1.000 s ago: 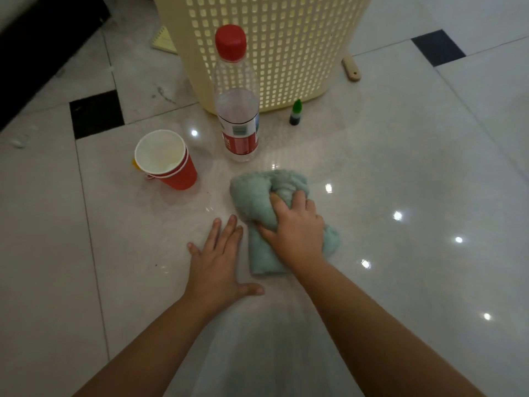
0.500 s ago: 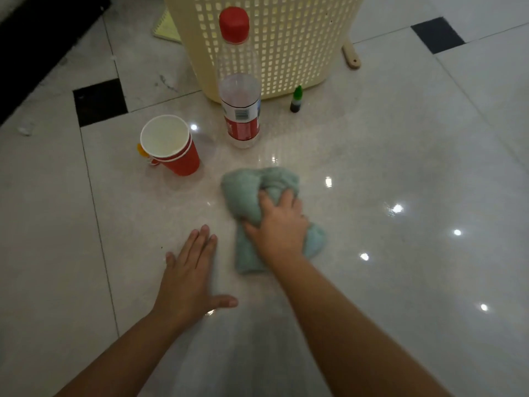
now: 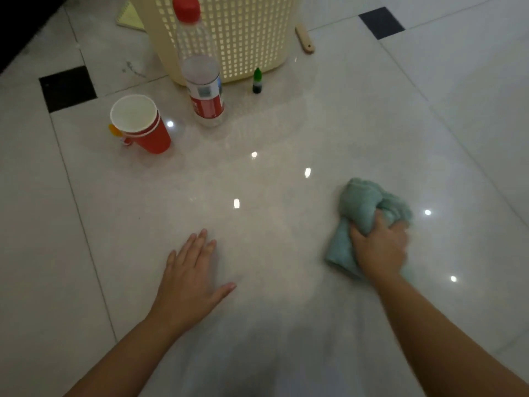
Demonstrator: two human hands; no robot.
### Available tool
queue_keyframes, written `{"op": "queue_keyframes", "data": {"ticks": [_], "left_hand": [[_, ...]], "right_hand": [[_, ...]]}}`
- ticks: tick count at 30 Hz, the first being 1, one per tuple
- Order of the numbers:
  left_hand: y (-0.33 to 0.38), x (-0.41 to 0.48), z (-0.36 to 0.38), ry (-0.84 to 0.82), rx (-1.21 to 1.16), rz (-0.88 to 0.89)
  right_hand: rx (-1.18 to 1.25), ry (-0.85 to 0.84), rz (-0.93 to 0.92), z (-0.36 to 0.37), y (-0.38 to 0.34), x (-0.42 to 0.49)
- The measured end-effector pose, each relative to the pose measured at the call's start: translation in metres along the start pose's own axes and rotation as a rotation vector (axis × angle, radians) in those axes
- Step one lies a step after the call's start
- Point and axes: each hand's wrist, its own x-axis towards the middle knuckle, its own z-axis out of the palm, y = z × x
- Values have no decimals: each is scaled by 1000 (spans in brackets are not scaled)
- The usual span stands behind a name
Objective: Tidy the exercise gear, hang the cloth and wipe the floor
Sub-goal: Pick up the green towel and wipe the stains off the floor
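Observation:
A bunched pale green cloth [image 3: 357, 207] lies on the glossy white tiled floor [image 3: 286, 133] at the right of the view. My right hand [image 3: 379, 247] presses down on the cloth's near part and grips it, fingers dug into the folds. Flat on the floor to the left rests my left hand [image 3: 190, 276], fingers together, thumb spread, holding nothing. The two hands are well apart.
A cream perforated laundry basket [image 3: 252, 30] stands at the back. In front of it are a clear plastic bottle with red cap [image 3: 201, 70], a small green dropper bottle [image 3: 257, 81] and stacked red paper cups [image 3: 143, 126]. A wooden handle [image 3: 305, 40] and a yellow notepad [image 3: 130, 17] lie beside the basket.
My right hand has swept the cloth to the right, away from the bottle and cups. My left hand stays flat on the floor.

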Motion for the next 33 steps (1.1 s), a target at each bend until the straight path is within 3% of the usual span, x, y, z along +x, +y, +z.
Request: {"op": "queue_keyframes", "data": {"ticks": [1,5,8,13,15,17,22,24,27,33], "left_hand": [[2,-12,1,1,-9,-26],[-1,-63,15,95,-34,-181],[-9,-98,24,115,-29,-276],[-18,-141,29,62,62,-291],[-19,-152,35,50,77,-291],[-21,-162,42,44,58,-301],[-24,-178,51,45,0,-414],[-31,-181,49,54,-20,-448],[-40,-179,46,70,-68,-467],[-47,-155,39,-29,-12,-368]], "right_hand": [[-20,-34,-61,10,-14,-24],[-118,-247,-650,27,-48,-126],[-106,-277,-794,16,-17,-110],[24,-162,-297,-20,48,-35],[-9,-161,-223,-15,38,-42],[-42,-213,-309,4,14,-80],[-172,-439,-833,35,-21,-218],[-145,-468,-914,35,-19,-216],[-176,-369,-1013,27,-11,-161],[-45,-229,-420,11,-40,-79]]}}
